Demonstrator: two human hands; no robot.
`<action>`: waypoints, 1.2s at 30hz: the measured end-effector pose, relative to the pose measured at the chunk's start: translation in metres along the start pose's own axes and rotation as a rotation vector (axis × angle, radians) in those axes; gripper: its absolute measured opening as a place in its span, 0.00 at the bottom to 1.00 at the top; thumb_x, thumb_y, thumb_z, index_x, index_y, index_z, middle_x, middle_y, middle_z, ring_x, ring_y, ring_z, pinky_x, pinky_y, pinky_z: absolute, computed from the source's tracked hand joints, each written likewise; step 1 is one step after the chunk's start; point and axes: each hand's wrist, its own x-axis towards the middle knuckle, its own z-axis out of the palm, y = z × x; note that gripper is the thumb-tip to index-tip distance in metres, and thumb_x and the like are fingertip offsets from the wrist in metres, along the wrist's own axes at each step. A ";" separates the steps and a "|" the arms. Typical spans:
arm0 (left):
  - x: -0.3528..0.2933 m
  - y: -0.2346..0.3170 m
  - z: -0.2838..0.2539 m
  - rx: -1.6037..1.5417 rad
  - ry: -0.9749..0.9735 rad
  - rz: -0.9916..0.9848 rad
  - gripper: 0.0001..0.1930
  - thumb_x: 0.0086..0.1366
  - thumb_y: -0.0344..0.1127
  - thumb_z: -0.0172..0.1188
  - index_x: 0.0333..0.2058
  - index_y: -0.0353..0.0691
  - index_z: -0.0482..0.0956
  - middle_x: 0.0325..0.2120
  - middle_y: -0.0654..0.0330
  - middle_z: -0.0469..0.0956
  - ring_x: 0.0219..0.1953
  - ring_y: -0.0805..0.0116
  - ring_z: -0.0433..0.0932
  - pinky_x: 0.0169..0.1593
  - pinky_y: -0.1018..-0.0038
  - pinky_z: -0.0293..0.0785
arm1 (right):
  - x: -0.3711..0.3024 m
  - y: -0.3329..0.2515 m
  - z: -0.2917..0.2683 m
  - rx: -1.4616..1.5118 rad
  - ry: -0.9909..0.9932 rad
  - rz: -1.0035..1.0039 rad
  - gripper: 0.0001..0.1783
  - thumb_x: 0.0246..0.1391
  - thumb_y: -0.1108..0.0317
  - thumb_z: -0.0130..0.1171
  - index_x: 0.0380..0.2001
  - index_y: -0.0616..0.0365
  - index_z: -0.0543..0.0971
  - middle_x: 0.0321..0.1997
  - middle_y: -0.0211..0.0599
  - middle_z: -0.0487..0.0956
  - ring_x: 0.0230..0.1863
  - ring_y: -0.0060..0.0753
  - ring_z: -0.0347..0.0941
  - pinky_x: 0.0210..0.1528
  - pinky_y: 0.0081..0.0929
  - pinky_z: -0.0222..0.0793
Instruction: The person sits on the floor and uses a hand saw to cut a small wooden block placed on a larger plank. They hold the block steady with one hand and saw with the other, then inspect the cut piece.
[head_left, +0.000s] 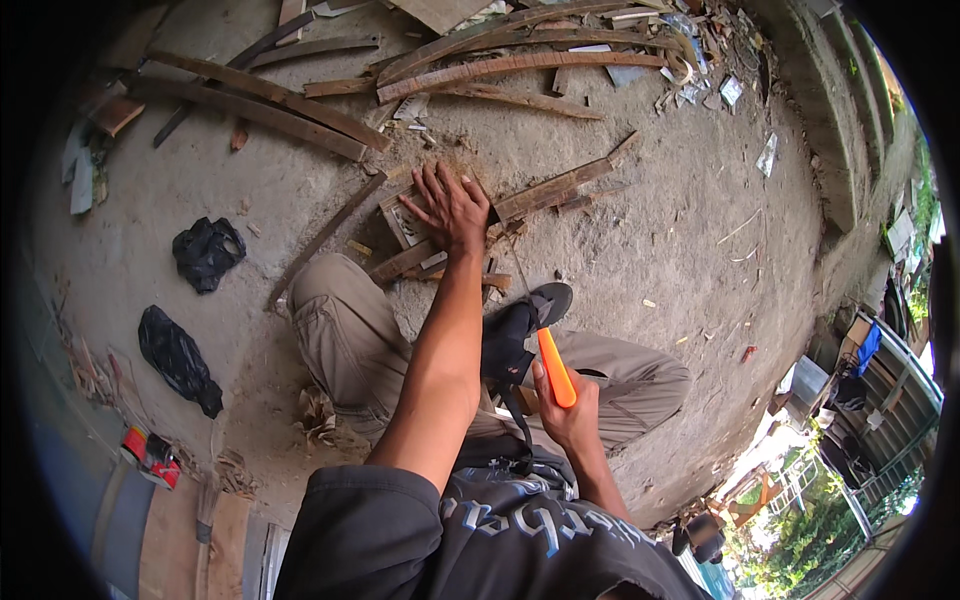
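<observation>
My left hand (450, 208) lies flat with its fingers spread, pressing down on a wooden plank (560, 188) low over the ground. Beneath and beside that hand is a small wooden frame or block (400, 222), partly covered by it. My right hand (568, 408) is closed round the orange handle of a handsaw (556, 368). The saw's thin blade shows nearly edge-on, running from the handle up toward the plank just right of my left hand. Whether its teeth touch the wood I cannot tell. A dark shoe (548, 300) is close beside the blade.
Long wooden strips (520, 68) lie across the far ground, with more beams (270, 105) at far left. Two black plastic bags (208, 255) rest on the left. Concrete steps (830, 120) rise at far right. A loose thin strip (325, 240) lies by my left knee.
</observation>
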 end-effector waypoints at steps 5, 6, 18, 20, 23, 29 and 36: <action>0.001 0.000 0.000 0.015 -0.065 -0.043 0.25 0.64 0.41 0.48 0.60 0.44 0.67 0.62 0.56 0.67 0.69 0.56 0.59 0.71 0.40 0.41 | 0.007 -0.009 -0.015 -0.096 -0.054 0.009 0.16 0.58 0.63 0.63 0.25 0.68 0.78 0.18 0.51 0.76 0.19 0.52 0.75 0.23 0.36 0.67; 0.000 -0.001 0.001 0.012 -0.062 -0.045 0.26 0.65 0.41 0.49 0.61 0.44 0.67 0.62 0.56 0.67 0.69 0.56 0.59 0.71 0.40 0.41 | 0.008 -0.011 -0.017 -0.142 -0.063 -0.003 0.16 0.58 0.63 0.63 0.25 0.67 0.78 0.18 0.51 0.76 0.19 0.53 0.75 0.23 0.37 0.67; -0.007 0.000 -0.005 -0.001 -0.054 0.000 0.26 0.67 0.41 0.47 0.63 0.42 0.65 0.65 0.53 0.63 0.71 0.54 0.55 0.71 0.38 0.36 | -0.023 -0.056 -0.067 -0.183 -0.063 0.064 0.14 0.55 0.67 0.65 0.24 0.67 0.77 0.15 0.51 0.74 0.18 0.55 0.75 0.22 0.39 0.66; -0.004 -0.005 0.003 -0.011 -0.034 0.004 0.26 0.67 0.41 0.46 0.62 0.41 0.66 0.65 0.52 0.63 0.72 0.53 0.54 0.70 0.37 0.34 | 0.015 -0.034 -0.039 -0.163 -0.060 -0.003 0.18 0.57 0.65 0.65 0.21 0.68 0.76 0.15 0.54 0.73 0.18 0.56 0.74 0.22 0.39 0.65; -0.005 -0.005 0.012 -0.059 -0.037 -0.013 0.26 0.66 0.41 0.46 0.62 0.41 0.66 0.65 0.52 0.63 0.72 0.54 0.54 0.70 0.37 0.34 | 0.054 -0.028 -0.013 -0.129 -0.034 0.014 0.20 0.59 0.61 0.62 0.20 0.68 0.75 0.15 0.53 0.72 0.17 0.55 0.72 0.21 0.39 0.64; -0.004 0.001 0.001 -0.019 -0.094 -0.055 0.26 0.65 0.42 0.47 0.62 0.44 0.67 0.65 0.56 0.64 0.71 0.57 0.55 0.71 0.40 0.35 | 0.041 0.070 0.003 0.016 0.019 -0.120 0.17 0.61 0.65 0.60 0.22 0.66 0.74 0.12 0.35 0.65 0.15 0.22 0.58 0.19 0.29 0.57; 0.000 -0.002 0.000 0.039 -0.068 -0.062 0.26 0.63 0.40 0.50 0.61 0.47 0.67 0.63 0.57 0.66 0.70 0.58 0.58 0.71 0.42 0.42 | 0.032 0.056 0.004 -0.035 -0.023 -0.105 0.11 0.58 0.68 0.62 0.26 0.65 0.78 0.18 0.45 0.77 0.18 0.41 0.76 0.22 0.31 0.66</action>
